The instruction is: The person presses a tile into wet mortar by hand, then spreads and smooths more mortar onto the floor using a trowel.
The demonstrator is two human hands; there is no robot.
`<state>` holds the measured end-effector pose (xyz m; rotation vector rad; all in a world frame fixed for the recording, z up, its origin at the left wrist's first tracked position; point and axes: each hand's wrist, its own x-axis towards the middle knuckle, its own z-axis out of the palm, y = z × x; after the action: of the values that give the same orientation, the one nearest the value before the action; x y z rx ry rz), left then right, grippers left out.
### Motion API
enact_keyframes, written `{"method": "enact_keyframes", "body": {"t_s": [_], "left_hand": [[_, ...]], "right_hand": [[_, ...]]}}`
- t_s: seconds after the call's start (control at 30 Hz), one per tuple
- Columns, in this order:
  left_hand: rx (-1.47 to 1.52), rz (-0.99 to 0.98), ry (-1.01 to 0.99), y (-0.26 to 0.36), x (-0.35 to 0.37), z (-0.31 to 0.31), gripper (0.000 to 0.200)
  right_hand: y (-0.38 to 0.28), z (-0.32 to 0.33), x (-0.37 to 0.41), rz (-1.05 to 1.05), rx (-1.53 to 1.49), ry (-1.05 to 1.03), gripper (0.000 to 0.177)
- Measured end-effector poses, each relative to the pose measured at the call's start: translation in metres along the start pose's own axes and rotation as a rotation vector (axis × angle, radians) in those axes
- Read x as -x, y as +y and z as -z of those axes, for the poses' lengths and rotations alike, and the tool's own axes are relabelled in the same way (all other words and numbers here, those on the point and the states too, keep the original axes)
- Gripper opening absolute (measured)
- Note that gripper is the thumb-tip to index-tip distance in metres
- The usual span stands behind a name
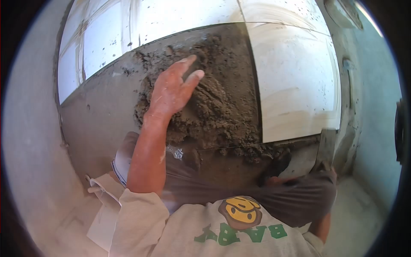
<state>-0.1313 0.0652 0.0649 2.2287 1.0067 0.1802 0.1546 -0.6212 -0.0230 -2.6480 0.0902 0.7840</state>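
Note:
My left hand (pixel 173 88) reaches forward over a heap of wet grey-brown mortar (pixel 218 98), palm down. Thumb and forefinger are stretched out and apart; the other fingers are mostly hidden under the hand. No tool shows in it. Ridges and loose crumbs mark the mortar, which lies in the gap beside the laid white tiles. Of my right arm (pixel 321 227) only a short stretch of skin appears at the lower right; its hand is hidden behind my bent knee.
White tiles (pixel 299 85) with muddy smears border the mortar at the right, and more tiles (pixel 171 17) run along the far side. A narrow grey strip (pixel 327 145) stands by the tile's near right corner. Walls rise on both sides. A pale container (pixel 102 210) is beside my left knee.

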Motion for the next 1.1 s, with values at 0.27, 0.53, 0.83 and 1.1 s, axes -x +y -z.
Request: {"method": "enact_keyframes", "body": {"t_s": [0.27,0.53,0.83,1.1], "left_hand": [[0.088,0.103,0.259,-0.022,0.018,0.074,0.052],[0.318,0.319,0.558,-0.05,-0.001,0.089,0.049],[0.437,0.157,0.463,-0.057,-0.006,0.077,0.054],[0.278,0.11,0.364,-0.041,-0.006,0.068,0.054]], "right_hand": [[-0.385,-0.082,0.076,0.25,0.474,-0.637,0.028],[-0.353,-0.277,0.122,0.558,0.176,-0.28,0.037],[-0.386,-0.347,0.157,0.367,0.045,-0.223,0.039],[-0.439,-0.402,0.195,0.441,-0.008,-0.456,0.038]]}}
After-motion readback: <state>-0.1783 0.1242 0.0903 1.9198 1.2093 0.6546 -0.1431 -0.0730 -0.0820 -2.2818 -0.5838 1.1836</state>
